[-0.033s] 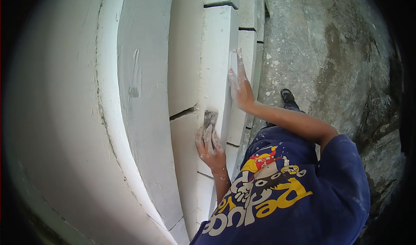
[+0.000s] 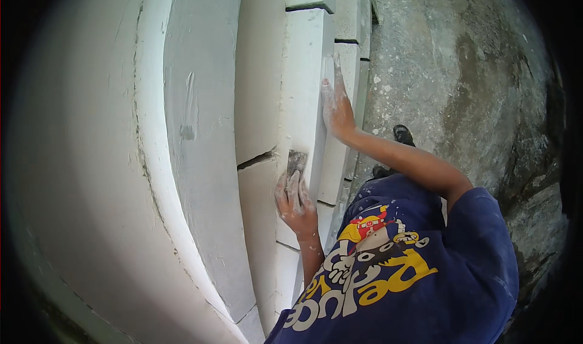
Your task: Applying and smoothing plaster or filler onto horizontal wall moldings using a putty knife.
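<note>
My left hand [image 2: 296, 203], dusted white, has its fingers laid over a dark grey, flat rectangular scraper blade [image 2: 296, 160]. The blade rests against the top of a long white block [image 2: 301, 76] in the row. Further along, my right hand [image 2: 338, 110] lies at the right-hand edge of the same block, also coated in white. Between its thumb and fingers shows a pale, flat rectangular piece [image 2: 329, 67], pressed to the block's side; its exact kind I cannot make out.
More white blocks [image 2: 347, 16] lie in stepped rows, with dark gaps between them. A pale grey smeared slab [image 2: 200, 161] runs along the left, beside a curved white wall [image 2: 91, 161]. Rough, stained concrete floor [image 2: 425, 70] stretches to the right, where my dark shoe [image 2: 402, 134] stands.
My right hand and the pale flat piece have slid a little farther away along the block's edge. My left hand and the grey blade have shifted slightly the same way.
</note>
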Tool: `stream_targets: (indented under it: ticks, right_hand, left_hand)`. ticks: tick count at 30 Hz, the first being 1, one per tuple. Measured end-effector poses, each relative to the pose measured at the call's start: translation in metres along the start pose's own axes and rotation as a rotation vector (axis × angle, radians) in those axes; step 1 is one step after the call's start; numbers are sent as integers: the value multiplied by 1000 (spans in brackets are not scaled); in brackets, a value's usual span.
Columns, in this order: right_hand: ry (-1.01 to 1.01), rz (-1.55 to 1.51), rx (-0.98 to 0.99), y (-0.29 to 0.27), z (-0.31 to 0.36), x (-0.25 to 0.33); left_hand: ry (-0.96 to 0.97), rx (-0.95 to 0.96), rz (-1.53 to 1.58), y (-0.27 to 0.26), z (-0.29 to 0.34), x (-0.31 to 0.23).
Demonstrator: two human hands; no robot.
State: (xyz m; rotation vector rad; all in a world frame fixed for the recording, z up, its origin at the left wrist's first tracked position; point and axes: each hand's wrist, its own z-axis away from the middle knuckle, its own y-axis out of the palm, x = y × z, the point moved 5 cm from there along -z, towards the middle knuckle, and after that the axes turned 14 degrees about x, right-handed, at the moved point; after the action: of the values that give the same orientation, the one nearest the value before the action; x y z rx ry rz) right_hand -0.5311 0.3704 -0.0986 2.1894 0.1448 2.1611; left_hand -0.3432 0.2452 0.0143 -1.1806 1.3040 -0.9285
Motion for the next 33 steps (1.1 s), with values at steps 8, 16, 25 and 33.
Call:
stream_targets:
  ticks: [8, 16, 25, 33]
  right_hand:
    - [-31, 20, 27, 0, -18, 2]
    - [284, -221, -23, -28, -97, -3]
    - [88, -136, -124, -34, -112, 5]
    - [-20, -58, -96, -29, -81, -22]
  left_hand:
    - [59, -7, -1, 32, -51, -12]
    - [66, -16, -31, 36, -57, -17]
    - [76, -42, -70, 38, -56, -15]
    - [50, -48, -38, 37, -54, -13]
